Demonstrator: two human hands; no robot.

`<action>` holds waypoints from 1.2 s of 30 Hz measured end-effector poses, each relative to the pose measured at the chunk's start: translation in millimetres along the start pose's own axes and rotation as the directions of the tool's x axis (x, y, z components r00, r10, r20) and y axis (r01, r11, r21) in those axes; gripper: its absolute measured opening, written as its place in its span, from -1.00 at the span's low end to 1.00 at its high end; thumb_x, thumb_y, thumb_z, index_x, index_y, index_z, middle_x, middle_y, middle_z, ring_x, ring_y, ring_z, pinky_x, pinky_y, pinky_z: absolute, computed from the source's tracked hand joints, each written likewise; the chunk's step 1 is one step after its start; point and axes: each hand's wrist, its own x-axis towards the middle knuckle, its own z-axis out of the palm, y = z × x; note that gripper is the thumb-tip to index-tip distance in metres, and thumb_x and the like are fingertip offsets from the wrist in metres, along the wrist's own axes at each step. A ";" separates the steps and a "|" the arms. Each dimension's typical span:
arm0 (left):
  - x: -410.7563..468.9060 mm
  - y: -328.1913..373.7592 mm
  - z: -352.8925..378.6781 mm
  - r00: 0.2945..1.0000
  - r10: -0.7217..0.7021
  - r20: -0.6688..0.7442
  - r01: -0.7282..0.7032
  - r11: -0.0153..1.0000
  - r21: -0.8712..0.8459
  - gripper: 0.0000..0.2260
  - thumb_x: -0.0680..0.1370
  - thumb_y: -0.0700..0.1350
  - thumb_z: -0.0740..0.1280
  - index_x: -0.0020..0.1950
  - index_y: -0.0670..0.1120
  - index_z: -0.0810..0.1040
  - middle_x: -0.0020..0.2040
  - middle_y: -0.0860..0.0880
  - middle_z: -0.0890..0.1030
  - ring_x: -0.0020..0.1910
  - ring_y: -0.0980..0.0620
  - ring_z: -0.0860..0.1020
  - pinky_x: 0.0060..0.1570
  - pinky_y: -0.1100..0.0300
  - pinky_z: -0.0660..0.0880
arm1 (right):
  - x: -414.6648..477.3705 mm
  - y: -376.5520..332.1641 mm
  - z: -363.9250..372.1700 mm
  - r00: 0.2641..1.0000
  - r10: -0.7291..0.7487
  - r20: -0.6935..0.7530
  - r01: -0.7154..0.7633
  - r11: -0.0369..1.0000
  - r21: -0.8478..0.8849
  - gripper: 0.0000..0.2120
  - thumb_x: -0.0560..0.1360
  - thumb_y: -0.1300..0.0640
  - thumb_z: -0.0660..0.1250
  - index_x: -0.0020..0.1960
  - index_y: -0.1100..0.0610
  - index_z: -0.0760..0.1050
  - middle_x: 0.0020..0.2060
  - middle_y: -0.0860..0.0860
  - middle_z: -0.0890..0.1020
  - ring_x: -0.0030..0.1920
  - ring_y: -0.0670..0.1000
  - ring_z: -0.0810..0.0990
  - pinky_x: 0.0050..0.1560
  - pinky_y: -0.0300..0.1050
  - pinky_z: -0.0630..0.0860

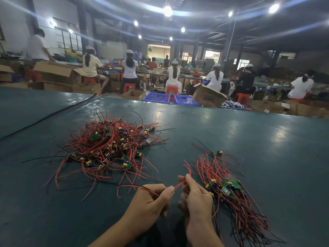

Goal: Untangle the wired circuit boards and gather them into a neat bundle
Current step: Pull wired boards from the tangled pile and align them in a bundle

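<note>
A tangled heap of small green circuit boards with red and black wires (110,145) lies on the dark green table, left of centre. To the right, a straighter bundle of wired boards (229,191) lies fanned out, its boards grouped in the middle. One separate wired board (217,153) lies just beyond it. My left hand (151,200) pinches red and black wires (179,185) between thumb and fingers. My right hand (194,195) grips the same red wires a little farther along, close beside the bundle. Any board on these wires is hidden by my hands.
The green table (231,132) stretches wide ahead, with a black cable (48,115) across its far left. Beyond its far edge stand blue crates (156,97), cardboard boxes (208,96) and several seated workers at other benches.
</note>
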 end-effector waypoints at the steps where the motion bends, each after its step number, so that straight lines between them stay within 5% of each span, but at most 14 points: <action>1: 0.2 0.4 0.2 1.000 0.001 0.003 -0.001 1.000 -0.006 -0.63 0.46 0.19 0.26 -0.45 -0.01 0.49 -0.51 -0.02 0.50 -0.48 0.04 0.47 -0.35 0.25 0.42 | 0.9 -0.1 -0.3 1.000 -0.003 -0.013 0.003 1.000 0.005 -0.67 0.56 0.10 0.34 -0.32 0.12 0.70 -0.57 -0.07 0.33 -0.61 -0.13 0.24 -0.61 -0.28 0.27; 7: -1.4 1.9 -0.4 1.000 -0.006 0.024 0.006 1.000 0.000 -0.63 0.43 0.18 0.28 -0.48 0.00 0.48 -0.53 0.00 0.48 -0.52 0.04 0.46 -0.38 0.24 0.39 | 11.0 -9.2 -5.5 0.994 -0.009 -0.106 0.027 0.985 0.170 -0.71 0.57 0.18 0.31 -0.29 0.18 0.65 -0.42 -0.02 0.39 -0.65 -0.16 0.18 -0.67 -0.32 0.14; 13: -3.9 5.0 0.9 0.996 -0.007 0.090 0.006 1.000 0.011 -0.64 0.45 0.15 0.29 -0.47 -0.01 0.49 -0.53 0.00 0.48 -0.53 0.04 0.48 -0.41 0.25 0.39 | 17.2 -16.6 -15.5 0.984 0.004 -0.179 0.039 0.971 0.237 -0.77 0.59 0.18 0.27 -0.19 0.18 0.61 -0.50 -0.05 0.39 -0.63 -0.15 0.22 -0.66 -0.31 0.16; 18: -3.6 7.1 -3.4 0.996 0.008 0.088 -0.008 1.000 0.002 -0.63 0.45 0.16 0.28 -0.49 0.00 0.49 -0.53 -0.01 0.47 -0.53 0.03 0.47 -0.39 0.24 0.40 | 16.3 -18.8 -16.3 0.991 -0.004 -0.131 0.040 0.961 0.275 -0.80 0.61 0.16 0.27 -0.11 0.16 0.62 -0.37 -0.03 0.54 -0.63 -0.17 0.28 -0.65 -0.32 0.19; 27: -1.7 3.7 -15.4 0.997 0.025 0.079 -0.021 0.999 -0.046 -0.64 0.45 0.12 0.29 -0.47 -0.05 0.48 -0.53 -0.04 0.49 -0.54 0.02 0.45 -0.37 0.23 0.41 | 10.8 -26.6 -21.0 0.995 0.079 -0.053 -0.056 0.935 0.350 -0.86 0.59 0.17 0.26 -0.10 0.16 0.54 -0.44 0.00 0.65 -0.67 -0.15 0.19 -0.67 -0.35 0.18; 36: -0.6 1.2 -11.5 0.998 0.056 0.003 -0.055 0.996 -0.075 -0.64 0.46 0.12 0.28 -0.44 -0.05 0.53 -0.51 -0.04 0.51 -0.49 0.02 0.48 -0.34 0.23 0.44 | 16.3 -17.5 -21.0 0.980 -0.114 -0.161 0.161 0.936 0.314 -0.91 0.59 0.15 0.30 -0.06 0.12 0.56 -0.31 0.08 0.71 -0.65 -0.14 0.20 -0.60 -0.32 0.28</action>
